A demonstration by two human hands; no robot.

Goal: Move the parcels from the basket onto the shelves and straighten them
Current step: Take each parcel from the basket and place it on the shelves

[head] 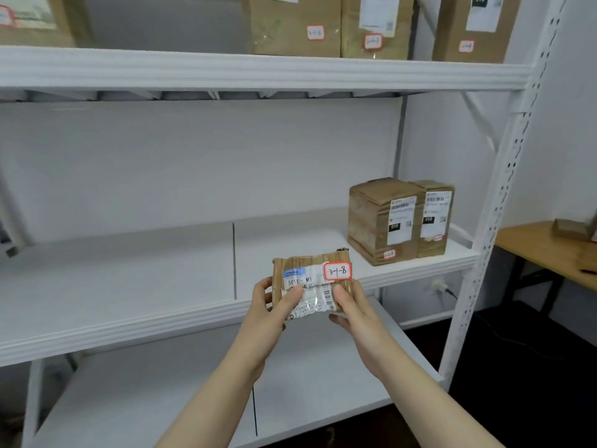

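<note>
- Both grips clamp one small parcel (311,282). The left grip (268,313) lays its thumb across the front label with fingers curled behind the left edge. The right grip (353,310) pinches the right side, thumb on the front and fingers underneath.
- That parcel is up in the air, face to the camera, carried just in front of the front lip of the middle shelf (129,286).
- It is brown and taped, with a white barcode label across the front. A red-bordered sticker (338,270) at its top right corner reads "3-1-8" in handwriting.
- Under the forearms runs the white lower shelf (161,383).
- On the middle shelf, a dark seam between two boards shows just left of the parcel.
- At that shelf's far right end stand two upright brown boxes, touching side by side, labels facing out. The left box (378,221) is turned at a slight angle, and the right box (434,218) sits against it.
- Higher up, the top shelf (258,74) carries three big boxes (374,24) at the right, cut off by the frame, and another box (29,21) at the far left.
- Beyond the rack's perforated white post (494,221), a wooden counter (542,250) shows at the right edge. Something brown is on it, too blurred to tell.
</note>
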